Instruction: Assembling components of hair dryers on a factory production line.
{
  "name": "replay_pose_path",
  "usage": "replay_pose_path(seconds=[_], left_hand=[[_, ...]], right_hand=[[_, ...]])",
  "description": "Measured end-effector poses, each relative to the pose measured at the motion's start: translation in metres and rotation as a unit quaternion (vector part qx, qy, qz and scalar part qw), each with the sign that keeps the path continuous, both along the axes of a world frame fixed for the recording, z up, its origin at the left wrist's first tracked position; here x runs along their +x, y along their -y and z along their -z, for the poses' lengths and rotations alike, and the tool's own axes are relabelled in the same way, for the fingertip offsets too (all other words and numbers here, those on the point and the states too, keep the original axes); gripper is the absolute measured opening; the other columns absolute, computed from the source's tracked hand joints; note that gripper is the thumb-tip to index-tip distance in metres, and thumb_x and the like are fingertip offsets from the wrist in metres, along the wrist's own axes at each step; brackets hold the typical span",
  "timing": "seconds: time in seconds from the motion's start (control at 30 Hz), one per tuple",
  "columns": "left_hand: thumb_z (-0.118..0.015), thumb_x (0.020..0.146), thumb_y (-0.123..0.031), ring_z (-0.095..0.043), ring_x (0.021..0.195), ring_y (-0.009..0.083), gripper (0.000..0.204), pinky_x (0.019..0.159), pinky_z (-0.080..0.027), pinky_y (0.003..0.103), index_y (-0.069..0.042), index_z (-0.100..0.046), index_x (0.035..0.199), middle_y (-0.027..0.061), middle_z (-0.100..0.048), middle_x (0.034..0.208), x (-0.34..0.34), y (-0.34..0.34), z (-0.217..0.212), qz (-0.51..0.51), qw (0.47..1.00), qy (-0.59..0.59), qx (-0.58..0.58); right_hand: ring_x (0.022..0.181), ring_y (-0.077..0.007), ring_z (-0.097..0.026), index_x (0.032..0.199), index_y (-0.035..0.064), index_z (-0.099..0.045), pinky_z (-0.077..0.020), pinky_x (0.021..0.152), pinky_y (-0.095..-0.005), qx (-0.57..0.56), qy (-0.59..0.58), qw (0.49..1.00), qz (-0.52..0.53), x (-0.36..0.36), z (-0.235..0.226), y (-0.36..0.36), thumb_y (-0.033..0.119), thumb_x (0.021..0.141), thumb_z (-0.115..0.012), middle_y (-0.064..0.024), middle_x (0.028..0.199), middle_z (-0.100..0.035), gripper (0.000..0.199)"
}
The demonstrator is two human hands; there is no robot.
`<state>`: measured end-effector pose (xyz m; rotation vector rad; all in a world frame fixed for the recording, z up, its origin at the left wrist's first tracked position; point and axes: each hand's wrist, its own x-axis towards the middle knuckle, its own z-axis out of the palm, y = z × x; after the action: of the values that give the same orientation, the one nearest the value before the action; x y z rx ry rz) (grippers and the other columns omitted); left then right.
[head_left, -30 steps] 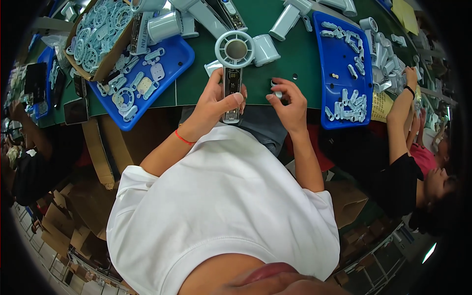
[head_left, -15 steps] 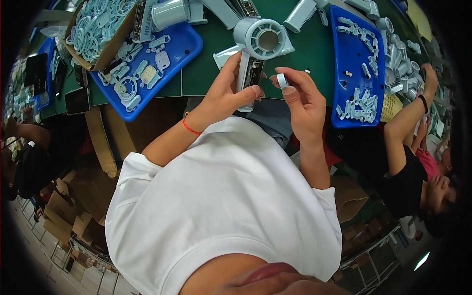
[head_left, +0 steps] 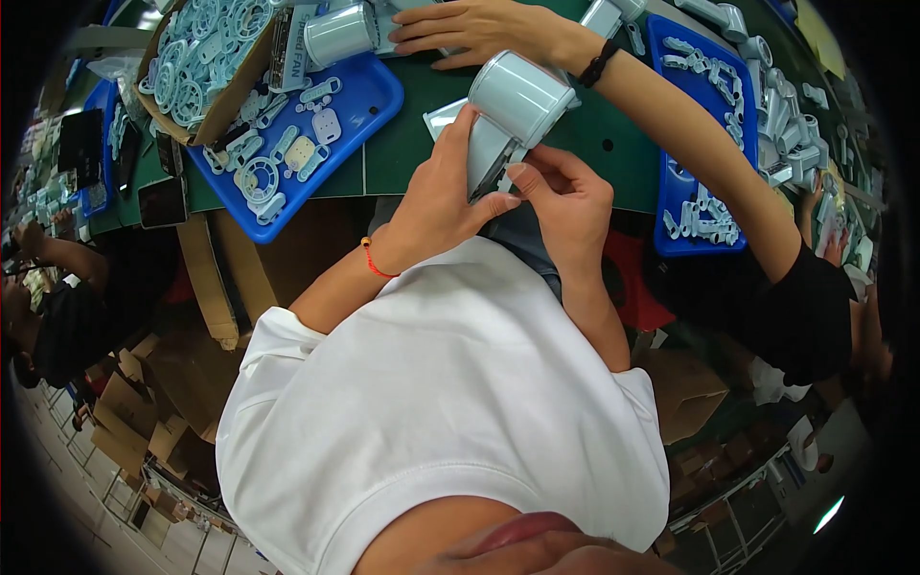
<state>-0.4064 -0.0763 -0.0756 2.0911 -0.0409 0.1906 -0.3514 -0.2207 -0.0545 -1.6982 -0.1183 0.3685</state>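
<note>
A pale blue-grey handheld fan (head_left: 520,99) is tilted in front of me, its round head pointing up and away. My left hand (head_left: 448,172) is wrapped round its handle from the left, thumb across the lower end. Along the handle's open side a dark strip of inner parts (head_left: 498,175) shows. My right hand (head_left: 567,192) is closed at that open side, thumb and fingers pinched against the handle. Whatever lies between those fingers is hidden. Just behind the held fan, another pale fan part (head_left: 441,119) lies on the green table (head_left: 393,158).
From the right, a co-worker's arm (head_left: 690,129) reaches across beyond my hands, its hand (head_left: 479,31) over fan bodies. Blue trays of small pale parts flank me, left (head_left: 331,168) and right (head_left: 671,216). A cardboard box (head_left: 222,107) of rings stands at the left tray.
The fan has turned so its smooth side faces up. My right hand, which held a small pale ring-like piece apart, has moved left against the handle. A co-worker's arm has reached in.
</note>
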Motion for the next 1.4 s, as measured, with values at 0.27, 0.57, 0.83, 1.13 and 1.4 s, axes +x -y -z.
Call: replay_pose_path(seconds=[0.27,0.57,0.83,1.13,1.4], left_hand=[[-0.074,0.072,-0.018,-0.053,0.101,0.0411,0.090,0.084,-0.047,0.041,0.006,-0.016,0.136,0.0285,-0.042,0.123,-0.003,-0.001,-0.002,-0.011,0.999,-0.001,0.038],[-0.069,0.074,-0.015,-0.057,0.090,0.0419,0.080,0.074,-0.049,0.042,0.006,-0.019,0.133,0.0288,-0.045,0.115,-0.011,0.001,-0.002,-0.049,0.998,-0.004,0.042],[-0.066,0.077,-0.015,-0.057,0.095,0.0395,0.071,0.080,-0.047,0.041,0.005,-0.025,0.132,0.0266,-0.048,0.118,-0.022,0.001,-0.005,-0.074,0.992,-0.099,-0.007],[-0.067,0.076,-0.018,-0.055,0.096,0.0399,0.070,0.077,-0.048,0.041,0.007,-0.027,0.129,0.0266,-0.047,0.115,-0.029,0.001,0.002,-0.065,0.996,-0.044,0.034],[-0.065,0.077,-0.016,-0.056,0.096,0.0400,0.068,0.079,-0.048,0.041,0.007,-0.028,0.130,0.0271,-0.048,0.116,-0.031,0.002,0.006,-0.093,0.992,-0.078,-0.037]], right_hand=[[0.067,-0.0114,-0.061,0.093,-0.0082,-0.062,-0.0530,0.058,-0.0227,0.050,-0.055,0.997,-0.017,0.002,0.002,-0.002,0.005,0.077,-0.070,-0.0091,0.077,-0.064,0.022],[0.066,-0.0103,-0.062,0.091,-0.0059,-0.063,-0.0515,0.054,-0.0214,-0.014,-0.092,0.994,-0.050,0.006,-0.005,-0.006,0.007,0.076,-0.072,-0.0091,0.077,-0.065,0.022],[0.065,-0.0109,-0.062,0.087,-0.0052,-0.061,-0.0498,0.051,-0.0208,-0.008,-0.110,0.992,-0.062,0.000,0.002,-0.011,0.007,0.076,-0.071,-0.0088,0.075,-0.065,0.019],[0.063,-0.0112,-0.062,0.086,-0.0045,-0.060,-0.0487,0.051,-0.0207,-0.010,-0.149,0.982,-0.114,0.004,0.009,-0.008,0.012,0.078,-0.070,-0.0081,0.073,-0.064,0.021],[0.063,-0.0100,-0.061,0.088,-0.0052,-0.061,-0.0496,0.051,-0.0214,-0.040,-0.068,0.994,-0.074,-0.010,0.003,-0.015,0.012,0.079,-0.069,-0.0082,0.073,-0.064,0.021]])
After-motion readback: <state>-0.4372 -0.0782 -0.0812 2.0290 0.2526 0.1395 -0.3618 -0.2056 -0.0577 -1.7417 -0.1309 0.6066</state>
